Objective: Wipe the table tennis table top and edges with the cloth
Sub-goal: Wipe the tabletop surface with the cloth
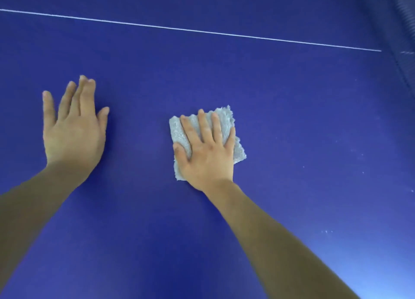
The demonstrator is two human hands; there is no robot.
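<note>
Since wiping likely needs even pressure, right hand point(206, 157) presses flat on the folded grey cloth point(228, 119) mid blue bench point(292, 119), fingers point(202, 126) straight and slightly apart, while left hand point(71, 132) rests open-palmed on bare top well beside it, probably bracing, with pale specks point(326, 231) unwiped off right.

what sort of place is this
Probably a games or sports room, though only a table tennis table shows: a blue table top with a thin white line, what may be the net at upper right, and the right hand pressing a grey cloth flat on it.
</note>
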